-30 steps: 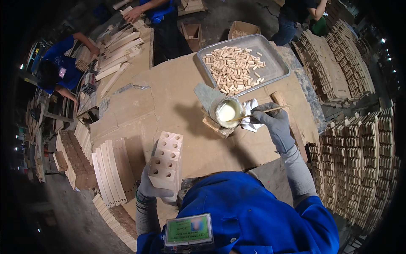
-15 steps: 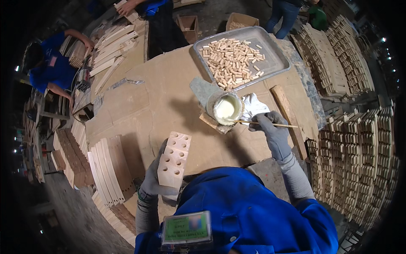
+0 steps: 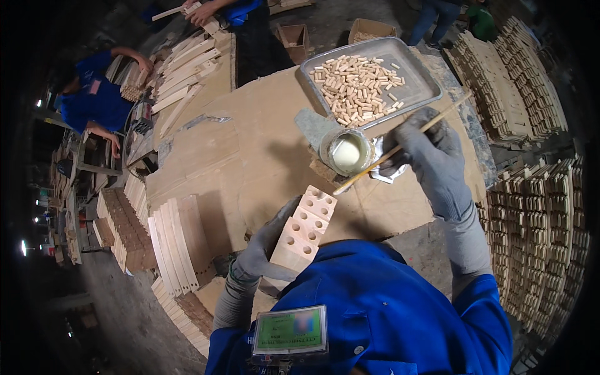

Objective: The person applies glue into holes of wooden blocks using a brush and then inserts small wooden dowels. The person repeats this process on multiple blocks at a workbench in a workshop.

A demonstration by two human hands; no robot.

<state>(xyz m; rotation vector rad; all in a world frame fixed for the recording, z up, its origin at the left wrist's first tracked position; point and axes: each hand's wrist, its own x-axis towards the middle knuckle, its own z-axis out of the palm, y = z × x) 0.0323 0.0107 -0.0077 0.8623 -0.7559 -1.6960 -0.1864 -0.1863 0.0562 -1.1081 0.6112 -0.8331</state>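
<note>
My left hand (image 3: 259, 247), in a grey glove, grips a bundle of pale wooden pieces (image 3: 304, 228) whose ends face up and show several round holes. Between the fingers of my gloved right hand (image 3: 431, 147) is a thin wooden stick (image 3: 400, 147). It slants down to the left, and its wet-looking tip is close to the far end of the drilled pieces; whether it touches them I cannot tell. Just beyond the tip stands a round container (image 3: 347, 152) of creamy white liquid. A white crumpled cloth (image 3: 386, 172) lies partly hidden beneath my right hand.
A grey metal tray (image 3: 428, 87) of short wooden dowels (image 3: 356, 87) sits at the table's far side. The cardboard-covered table (image 3: 244, 150) has stacked wooden slats (image 3: 178, 244) at its left. Tall wood stacks (image 3: 537, 237) stand on the right. Two co-workers in blue are at the far left.
My right hand has lifted the stick from the container and brought its tip over to the drilled pieces. My left hand has moved right and slightly away from me with them.
</note>
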